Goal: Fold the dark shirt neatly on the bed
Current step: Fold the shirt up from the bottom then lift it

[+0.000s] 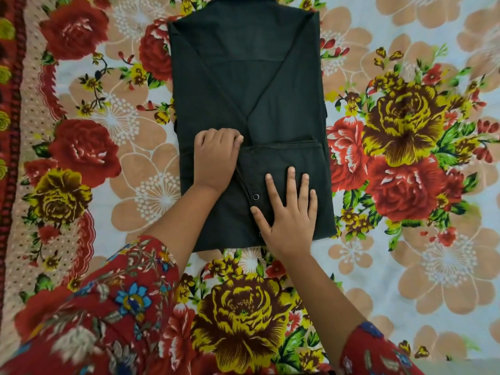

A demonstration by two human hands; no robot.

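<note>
The dark shirt (243, 85) lies lengthwise on the bed (405, 266), collar (243, 1) farthest off; at the hem end the right hand (289, 212) presses flat and spread while the left hand (216, 155), nearer the collar, curls onto the flap's edge.

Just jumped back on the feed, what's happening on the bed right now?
A person is folding the dark shirt on the floral bedsheet. Its sides and sleeves are folded in, and a hem flap is turned up over the lower right part. The left hand has its fingers curled at the flap's upper left corner. The right hand presses flat on the flap.
</note>
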